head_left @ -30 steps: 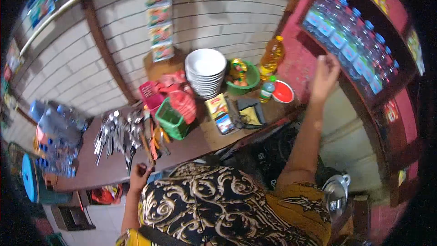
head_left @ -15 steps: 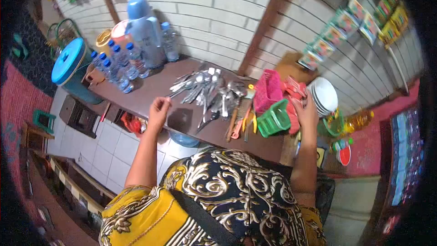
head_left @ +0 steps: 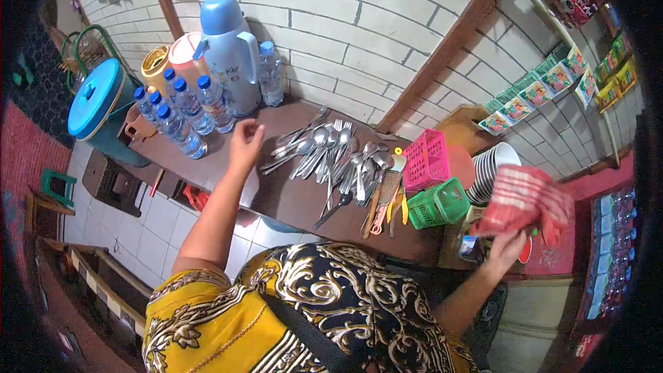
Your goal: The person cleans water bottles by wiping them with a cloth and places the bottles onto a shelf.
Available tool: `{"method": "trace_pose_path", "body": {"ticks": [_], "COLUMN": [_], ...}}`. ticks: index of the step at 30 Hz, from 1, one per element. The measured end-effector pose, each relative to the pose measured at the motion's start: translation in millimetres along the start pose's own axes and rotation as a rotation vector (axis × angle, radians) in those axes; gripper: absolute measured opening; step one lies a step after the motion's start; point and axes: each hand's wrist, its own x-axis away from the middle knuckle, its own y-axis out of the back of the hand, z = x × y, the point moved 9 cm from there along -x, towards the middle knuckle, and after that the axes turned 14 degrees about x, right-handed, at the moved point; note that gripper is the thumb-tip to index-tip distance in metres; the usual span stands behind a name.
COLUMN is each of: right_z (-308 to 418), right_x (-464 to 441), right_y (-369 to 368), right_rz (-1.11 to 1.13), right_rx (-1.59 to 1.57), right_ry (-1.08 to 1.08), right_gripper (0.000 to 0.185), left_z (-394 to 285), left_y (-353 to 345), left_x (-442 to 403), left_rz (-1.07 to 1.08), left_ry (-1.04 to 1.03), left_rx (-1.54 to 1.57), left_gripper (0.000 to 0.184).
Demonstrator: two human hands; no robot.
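Observation:
On the right, my right hand (head_left: 507, 249) grips a red and white checked cloth (head_left: 521, 200) by its lower edge, holding it up in the air. My left hand (head_left: 246, 144) is raised over the table between the water bottles and the cutlery, fingers apart and holding nothing. A heap of metal spoons and forks (head_left: 335, 148) lies just right of it. A pink basket (head_left: 426, 160) and a green basket (head_left: 438, 204) stand between the heap and the cloth. Beside them lie a grater (head_left: 389, 183) and orange-handled scissors (head_left: 397, 206).
Several water bottles (head_left: 185, 107), a blue thermos (head_left: 231, 62) and a pink container (head_left: 185, 48) stand at the table's left. A stack of white bowls (head_left: 492, 166) is behind the cloth. Sachet strips (head_left: 535, 93) hang on the brick wall. A blue-lidded cooler (head_left: 97, 97) stands off the table's left end.
My right hand has lifted the red cloth from beside the baskets and moved it right, past the bowls. My left hand has shifted slightly up toward the bottles.

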Motion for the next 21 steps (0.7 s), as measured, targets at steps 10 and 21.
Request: {"method": "trace_pose_path", "body": {"ticks": [10,21], "right_z": [37.7,38.7], "right_x": [73.2,156.4], "right_y": [-0.7,26.0], "right_rz": [0.124,-0.483], "right_rx": [-0.255,0.059], "right_ry": [-0.157,0.535], "right_gripper": [0.069,0.071], "left_z": [83.0,168.2], "left_y": [-77.6,-76.2], "left_x": [-108.7,-144.3], "left_rz": [-0.378,-0.443], "left_ry": [0.071,0.541], "left_rx": [-0.307,-0.804], "left_gripper": [0.1,0.107]}}
